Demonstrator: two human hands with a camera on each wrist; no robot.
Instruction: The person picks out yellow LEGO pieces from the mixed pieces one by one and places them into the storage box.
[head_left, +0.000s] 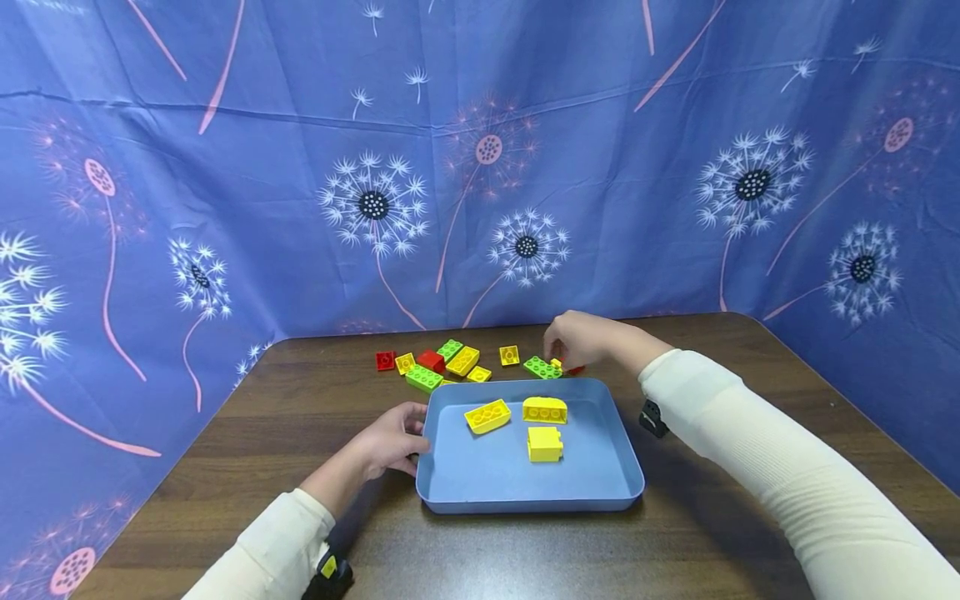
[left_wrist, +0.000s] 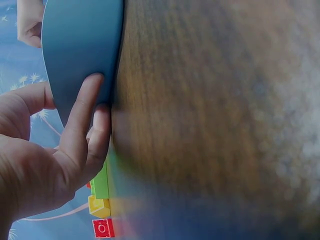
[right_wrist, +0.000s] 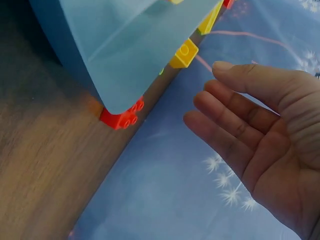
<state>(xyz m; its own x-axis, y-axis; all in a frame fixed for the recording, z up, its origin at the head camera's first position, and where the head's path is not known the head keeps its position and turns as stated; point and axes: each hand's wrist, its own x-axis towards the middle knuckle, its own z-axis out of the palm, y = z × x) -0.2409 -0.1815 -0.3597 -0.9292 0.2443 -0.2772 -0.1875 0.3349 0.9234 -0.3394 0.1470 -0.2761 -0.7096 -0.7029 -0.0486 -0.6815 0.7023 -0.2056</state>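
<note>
Head view: left grip narrow on tray, right grip loosely wide near green brick, any lettering illegible.

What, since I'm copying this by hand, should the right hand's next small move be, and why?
Probably pinch the small yellow piece beside the right hand: that hand looks empty in its wrist view, the tray contains only yellow bricks, and the left hand grips the tray's side.

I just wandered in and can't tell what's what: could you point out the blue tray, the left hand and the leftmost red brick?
Blue tray [head_left: 480, 479]: head view, on its bare floor.
Left hand [head_left: 388, 438]: head view, on the back of the hand.
Leftmost red brick [head_left: 386, 361]: head view, on its upturned face.
</note>
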